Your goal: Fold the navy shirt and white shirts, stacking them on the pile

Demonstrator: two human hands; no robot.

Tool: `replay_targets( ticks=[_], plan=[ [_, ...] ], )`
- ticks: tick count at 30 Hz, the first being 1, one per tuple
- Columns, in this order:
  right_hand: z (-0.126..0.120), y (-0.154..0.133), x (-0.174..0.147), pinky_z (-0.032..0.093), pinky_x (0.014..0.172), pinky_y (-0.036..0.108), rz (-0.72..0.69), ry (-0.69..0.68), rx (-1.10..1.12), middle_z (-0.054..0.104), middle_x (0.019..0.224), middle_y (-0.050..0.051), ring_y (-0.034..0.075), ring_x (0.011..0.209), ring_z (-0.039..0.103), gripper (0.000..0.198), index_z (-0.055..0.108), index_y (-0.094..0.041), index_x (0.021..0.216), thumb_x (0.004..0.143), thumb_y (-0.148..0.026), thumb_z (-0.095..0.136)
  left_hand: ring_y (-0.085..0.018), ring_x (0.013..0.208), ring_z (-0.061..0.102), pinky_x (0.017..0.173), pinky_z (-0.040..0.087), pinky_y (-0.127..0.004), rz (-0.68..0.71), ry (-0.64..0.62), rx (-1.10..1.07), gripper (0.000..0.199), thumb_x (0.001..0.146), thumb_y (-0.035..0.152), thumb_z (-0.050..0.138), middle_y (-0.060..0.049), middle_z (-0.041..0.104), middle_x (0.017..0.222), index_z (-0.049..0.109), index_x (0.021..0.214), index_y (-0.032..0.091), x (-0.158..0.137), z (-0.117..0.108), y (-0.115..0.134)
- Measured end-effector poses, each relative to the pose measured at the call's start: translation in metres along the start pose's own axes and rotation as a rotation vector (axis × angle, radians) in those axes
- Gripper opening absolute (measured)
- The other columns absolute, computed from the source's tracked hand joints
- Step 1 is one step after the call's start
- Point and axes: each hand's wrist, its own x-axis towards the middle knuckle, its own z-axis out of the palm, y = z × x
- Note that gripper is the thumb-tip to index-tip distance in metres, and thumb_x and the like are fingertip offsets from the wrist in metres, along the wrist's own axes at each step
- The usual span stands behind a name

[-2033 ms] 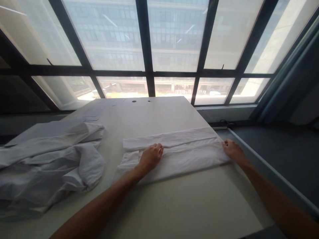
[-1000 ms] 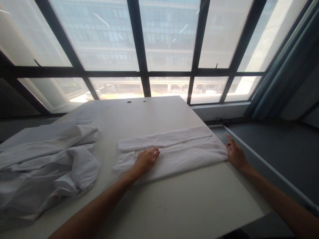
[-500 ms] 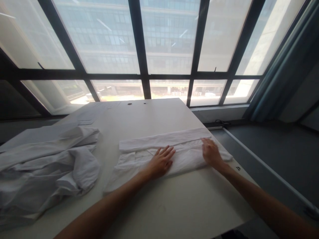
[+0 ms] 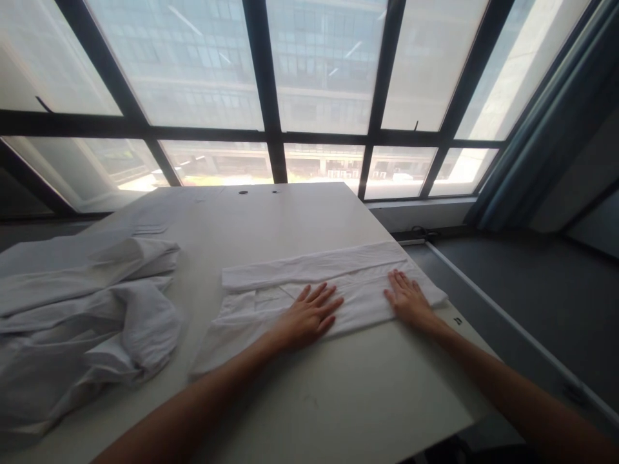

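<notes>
A white garment [image 4: 358,290], folded into a long strip, lies across the white table in front of me; its exact kind cannot be made out. My left hand [image 4: 309,314] rests flat on its middle, fingers spread. Near the garment's right end, my right hand [image 4: 407,301] also lies flat, its fingers stretched out on the cloth. Neither hand grips the fabric. Creases and a layered fold edge run lengthwise just beyond my fingertips. The cloth under both palms is hidden.
A crumpled heap of white cloth [image 4: 97,322] covers the table's left side. The white table [image 4: 290,219] reaches toward tall framed windows [image 4: 319,71]. Right of its edge lie a dark floor [image 4: 522,283] and a white bar [image 4: 503,316]. A blue-grey curtain [image 4: 541,122] hangs at right.
My right hand has gone from curled fingers at the fold edge to lying flat on the cloth. My left hand stays nearly in place. The camera view has shifted slightly.
</notes>
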Motion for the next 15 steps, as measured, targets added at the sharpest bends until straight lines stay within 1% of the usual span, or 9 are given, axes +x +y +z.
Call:
replay_targets(
  ticks=[2,5,8,9,11,13,15],
  plan=[
    [0.004,0.031,-0.003,0.012,0.125,0.047,0.070,0.025,-0.050,0.020,0.168,0.011,0.022,0.155,0.015,0.065,0.026,-0.010,0.161,0.103,-0.041,0.022,-0.026,0.156,0.011,0.125,0.008,-0.053,0.004,0.005,0.001,0.054,0.108,0.055,0.022,-0.001,0.020,0.168,0.032,0.158,0.038,0.000,0.001,0.000],
    [0.007,0.070,-0.007,0.014,0.124,0.051,0.170,0.043,-0.073,0.022,0.167,0.015,0.026,0.155,0.018,0.068,0.027,-0.006,0.160,0.103,-0.044,0.019,-0.026,0.156,0.012,0.125,0.007,-0.053,0.006,0.018,0.000,0.054,0.108,0.054,0.023,-0.001,0.020,0.168,0.033,0.158,0.037,0.000,0.002,0.000],
    [0.006,0.093,-0.007,0.018,0.122,0.056,0.278,0.023,-0.033,0.025,0.164,0.021,0.031,0.153,0.022,0.073,0.029,0.000,0.158,0.102,-0.046,0.017,-0.027,0.156,0.015,0.124,0.005,-0.055,0.007,0.044,-0.001,0.052,0.108,0.052,0.026,-0.002,0.024,0.167,0.036,0.156,0.037,-0.001,0.001,0.002],
    [0.003,0.095,-0.006,0.019,0.121,0.059,0.305,0.032,-0.031,0.026,0.164,0.023,0.032,0.153,0.022,0.073,0.029,0.001,0.157,0.102,-0.046,0.018,-0.027,0.156,0.015,0.124,0.004,-0.057,0.011,0.060,0.002,0.051,0.108,0.050,0.027,-0.003,0.026,0.167,0.039,0.155,0.035,-0.001,0.000,0.003],
    [-0.002,0.087,-0.004,0.018,0.120,0.062,0.315,0.109,-0.057,0.026,0.163,0.025,0.034,0.153,0.021,0.071,0.031,0.003,0.156,0.102,-0.041,0.020,-0.027,0.155,0.016,0.125,0.001,-0.056,0.039,0.101,0.007,0.049,0.108,0.045,0.029,-0.004,0.030,0.165,0.043,0.153,0.031,-0.001,-0.001,0.006],
    [-0.008,0.066,-0.002,0.017,0.119,0.063,0.252,0.221,-0.082,0.026,0.163,0.025,0.034,0.154,0.019,0.066,0.032,0.001,0.155,0.102,-0.036,0.022,-0.024,0.155,0.017,0.127,0.005,-0.051,0.096,0.127,-0.008,0.048,0.109,0.037,0.030,-0.006,0.032,0.165,0.044,0.153,0.026,-0.002,-0.003,0.009],
    [-0.013,0.032,-0.003,0.017,0.120,0.060,0.132,0.264,-0.051,0.027,0.163,0.023,0.032,0.154,0.017,0.063,0.035,-0.001,0.155,0.102,-0.034,0.022,-0.022,0.155,0.019,0.127,0.014,-0.044,0.147,0.113,-0.040,0.049,0.108,0.035,0.030,-0.007,0.032,0.164,0.041,0.154,0.022,-0.003,-0.003,0.010]
  ],
)
